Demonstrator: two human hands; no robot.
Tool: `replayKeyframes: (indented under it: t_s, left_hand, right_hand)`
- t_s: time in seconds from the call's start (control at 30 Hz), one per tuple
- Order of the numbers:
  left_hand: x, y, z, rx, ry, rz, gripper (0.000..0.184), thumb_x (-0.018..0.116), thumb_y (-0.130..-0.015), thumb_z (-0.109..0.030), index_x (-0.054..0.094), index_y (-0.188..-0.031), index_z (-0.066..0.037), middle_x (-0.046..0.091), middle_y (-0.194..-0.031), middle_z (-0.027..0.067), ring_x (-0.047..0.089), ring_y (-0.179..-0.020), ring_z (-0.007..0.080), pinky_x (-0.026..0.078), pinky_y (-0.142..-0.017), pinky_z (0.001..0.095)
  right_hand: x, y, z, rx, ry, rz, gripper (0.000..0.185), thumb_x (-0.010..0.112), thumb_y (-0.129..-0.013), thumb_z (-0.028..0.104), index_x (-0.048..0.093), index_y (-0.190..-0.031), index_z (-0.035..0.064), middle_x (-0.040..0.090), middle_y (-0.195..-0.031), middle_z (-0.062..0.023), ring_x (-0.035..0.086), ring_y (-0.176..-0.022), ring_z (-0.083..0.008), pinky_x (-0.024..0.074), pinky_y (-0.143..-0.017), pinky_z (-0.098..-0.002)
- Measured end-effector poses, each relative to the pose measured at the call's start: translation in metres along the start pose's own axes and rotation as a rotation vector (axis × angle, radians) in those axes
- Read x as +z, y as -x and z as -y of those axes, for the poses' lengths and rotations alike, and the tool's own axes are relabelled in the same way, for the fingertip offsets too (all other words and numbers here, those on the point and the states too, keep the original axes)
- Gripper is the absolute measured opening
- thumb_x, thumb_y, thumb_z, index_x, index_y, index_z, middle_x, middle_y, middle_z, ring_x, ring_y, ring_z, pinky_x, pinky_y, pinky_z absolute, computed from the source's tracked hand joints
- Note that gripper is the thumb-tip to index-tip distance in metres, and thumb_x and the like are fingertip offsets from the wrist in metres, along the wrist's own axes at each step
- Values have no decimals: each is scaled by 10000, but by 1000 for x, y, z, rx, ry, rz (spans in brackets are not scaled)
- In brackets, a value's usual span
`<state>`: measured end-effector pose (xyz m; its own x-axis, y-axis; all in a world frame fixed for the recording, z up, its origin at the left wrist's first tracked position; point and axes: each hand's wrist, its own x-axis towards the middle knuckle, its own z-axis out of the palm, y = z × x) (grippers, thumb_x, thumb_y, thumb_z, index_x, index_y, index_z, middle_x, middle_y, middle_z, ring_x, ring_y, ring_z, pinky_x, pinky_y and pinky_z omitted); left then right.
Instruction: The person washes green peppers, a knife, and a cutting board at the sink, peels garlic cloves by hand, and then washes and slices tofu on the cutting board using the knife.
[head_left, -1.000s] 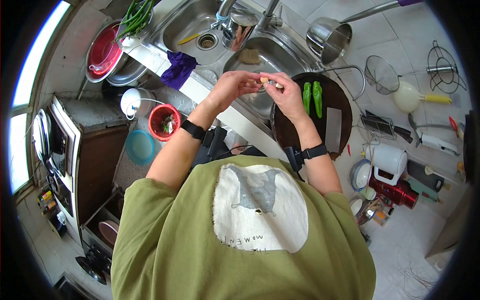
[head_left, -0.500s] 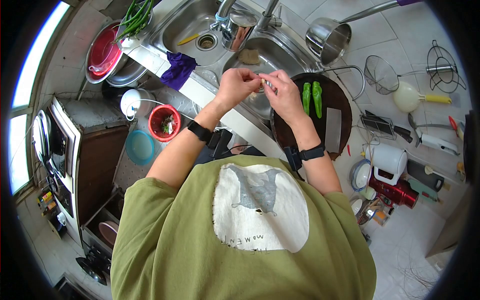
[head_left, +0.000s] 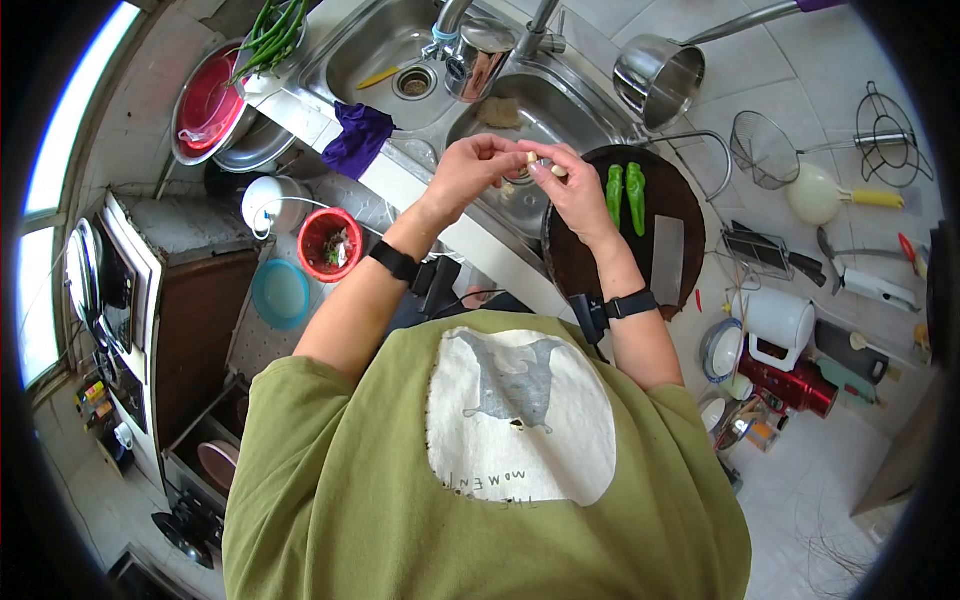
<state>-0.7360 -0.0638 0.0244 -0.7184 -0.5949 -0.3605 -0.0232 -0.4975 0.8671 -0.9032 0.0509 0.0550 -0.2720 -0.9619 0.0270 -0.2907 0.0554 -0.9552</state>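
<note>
Over the right sink basin (head_left: 545,110), my left hand (head_left: 468,178) and my right hand (head_left: 577,192) meet at the fingertips. Between them they pinch a small pale piece (head_left: 532,159), perhaps a garlic clove. Another whitish piece (head_left: 558,171) shows against the fingers of my right hand. To the right, a round dark chopping board (head_left: 590,265) holds two green peppers (head_left: 634,198) and a cleaver with a wide blade (head_left: 667,262).
A purple cloth (head_left: 358,140) hangs over the counter edge. Below left stand a red bin (head_left: 329,245) with scraps and a blue basin (head_left: 281,294). A steel pot (head_left: 658,80) and a wire strainer (head_left: 764,150) are at the upper right.
The fingertips closed together around the pale piece half a second ago and have since parted slightly, showing it again. My left wrist has shifted slightly left. The surroundings look the same.
</note>
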Motion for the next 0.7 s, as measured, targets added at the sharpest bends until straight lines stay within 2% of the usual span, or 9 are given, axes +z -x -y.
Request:
replayKeyframes:
  t_s: [0.03,0.13,0.17,0.23,0.3,0.37,0.43,0.63,0.7]
  left_hand:
    - [0,-2,3,24,-68,12,207,744,-972,-167,693,-1125,-38,754,-962,20,672,-837,77,510,-718,237]
    - [4,-2,4,52,-16,-13,213,769,-963,-173,710,-1113,-34,751,-934,16,670,-805,71,505,-682,229]
    - [5,-2,4,53,-16,-12,213,769,-963,-173,710,-1113,-34,751,-934,16,670,-805,71,505,-682,229]
    - [7,1,-1,139,-213,-48,198,769,-967,-191,740,-1075,-27,746,-881,16,661,-757,60,490,-628,223]
    - [8,1,-4,172,-272,-55,192,769,-967,-196,750,-1046,-21,744,-851,16,658,-739,57,488,-615,224]
    - [10,1,-8,207,-330,-60,191,768,-968,-201,761,-1017,-16,742,-821,17,654,-721,53,486,-602,226]
    - [12,4,-15,220,-432,-57,182,760,-941,-145,762,-976,34,759,-799,58,694,-716,80,548,-653,256]
    - [13,3,-15,248,-509,-63,194,750,-933,-158,764,-971,31,753,-763,58,686,-689,79,542,-641,255]
    - [11,0,-12,235,-446,-49,192,753,-928,-157,764,-971,29,754,-759,58,687,-685,80,540,-639,253]
  right_hand:
    - [2,0,-1,0,0,1,250,702,-977,76,748,-1222,55,703,-1123,-60,668,-942,-124,539,-858,-265]
    - [6,-1,-6,118,-216,-106,226,725,-962,83,748,-1178,24,732,-1117,-56,662,-944,-103,538,-846,-261]
    - [5,-1,-8,132,-179,-126,218,736,-953,87,748,-1158,17,747,-1087,-54,663,-931,-93,538,-829,-257]
    - [4,-2,-5,146,-143,-145,211,747,-944,91,748,-1139,10,762,-1057,-52,663,-918,-83,537,-812,-253]
    - [2,-1,-1,92,8,-92,207,762,-930,94,749,-1119,11,774,-1001,-46,670,-872,-79,539,-783,-252]
    - [1,-1,-1,102,7,-95,206,762,-927,92,753,-1116,11,779,-987,-48,670,-854,-76,540,-774,-253]
    - [1,-1,-3,109,6,-96,204,763,-924,89,757,-1113,11,784,-972,-51,671,-835,-74,540,-766,-255]
    - [0,0,-2,108,35,-100,203,766,-917,90,771,-1107,17,793,-973,-60,683,-822,-79,544,-759,-257]
    - [-2,-1,-1,154,43,-88,205,768,-911,90,772,-1103,17,795,-977,-66,695,-834,-91,546,-760,-263]
